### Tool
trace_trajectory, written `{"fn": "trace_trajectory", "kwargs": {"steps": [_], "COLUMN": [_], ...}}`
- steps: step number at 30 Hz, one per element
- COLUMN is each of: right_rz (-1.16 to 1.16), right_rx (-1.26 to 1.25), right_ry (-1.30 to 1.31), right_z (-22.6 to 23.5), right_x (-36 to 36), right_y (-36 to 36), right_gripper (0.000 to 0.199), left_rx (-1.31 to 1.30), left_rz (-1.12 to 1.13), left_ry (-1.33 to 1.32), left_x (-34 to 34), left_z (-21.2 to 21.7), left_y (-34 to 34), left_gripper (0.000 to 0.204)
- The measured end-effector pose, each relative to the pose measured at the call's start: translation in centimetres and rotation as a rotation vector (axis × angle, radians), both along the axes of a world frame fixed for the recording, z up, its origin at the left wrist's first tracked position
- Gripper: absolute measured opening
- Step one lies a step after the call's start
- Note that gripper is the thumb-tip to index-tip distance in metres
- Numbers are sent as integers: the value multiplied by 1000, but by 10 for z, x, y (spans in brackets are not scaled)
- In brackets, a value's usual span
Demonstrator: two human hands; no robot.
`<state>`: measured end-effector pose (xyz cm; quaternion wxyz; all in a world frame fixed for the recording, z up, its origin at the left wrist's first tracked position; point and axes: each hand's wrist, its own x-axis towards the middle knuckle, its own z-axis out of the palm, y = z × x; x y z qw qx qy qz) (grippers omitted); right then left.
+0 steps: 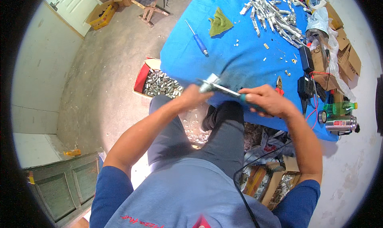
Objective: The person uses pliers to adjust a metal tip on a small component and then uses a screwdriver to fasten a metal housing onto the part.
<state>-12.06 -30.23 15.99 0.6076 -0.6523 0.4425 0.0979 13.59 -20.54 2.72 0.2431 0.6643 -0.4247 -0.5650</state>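
Observation:
My left hand [193, 97] is closed around a short silvery-white piece [214, 78] at the near edge of the blue-covered table [239, 64]. My right hand [268, 101] grips a screwdriver [227, 90] by its dark teal handle. Its metal shaft points left and lies across the silvery piece, though blur hides exactly where the tip touches. Beyond my hands, a blue-handled screwdriver [198, 42] rests on the cloth. Red-handled pliers [279, 86] lie just past my right hand.
Silvery strips [275, 18] are heaped at the far right, near green rags [220, 22]. Black adapters [306, 59], a green bottle [339, 108] and a steel flask [341, 123] line the right edge. A red-walled box [141, 78] of small metal cylinders stands left of my knee.

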Motion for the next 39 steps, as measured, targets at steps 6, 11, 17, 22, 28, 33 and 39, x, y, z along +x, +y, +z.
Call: {"fn": "trace_trajectory", "kwargs": {"steps": [6,11,17,22,28,33,39], "right_rz": [-63,-129,-164,-476,-512,-574,-748], "right_rx": [-326,-223,-138,-524,-1038,-916,-455], "right_ry": [-134,-71,-60,-189,86,-253,-735], "right_z": [-12,8,21,-20,-71,-65,-114], "right_x": [8,-33,-61,-77,-34,22,58], "right_y": [43,37,-7,-26,-41,37,134], "right_gripper": [34,35,39,44,53,62,44], "left_rx": [-102,-38,57,110,7,-44,-90], "left_rz": [85,172,238,278,254,329,174], "left_ry": [34,157,512,634,627,489,330], "left_x": [-15,2,-14,-19,-39,-49,-85], "left_z": [-8,10,9,6,17,22,25], "left_y": [3,8,4,9,29,58,94], "left_gripper": [37,38,43,44,41,39,35]}}
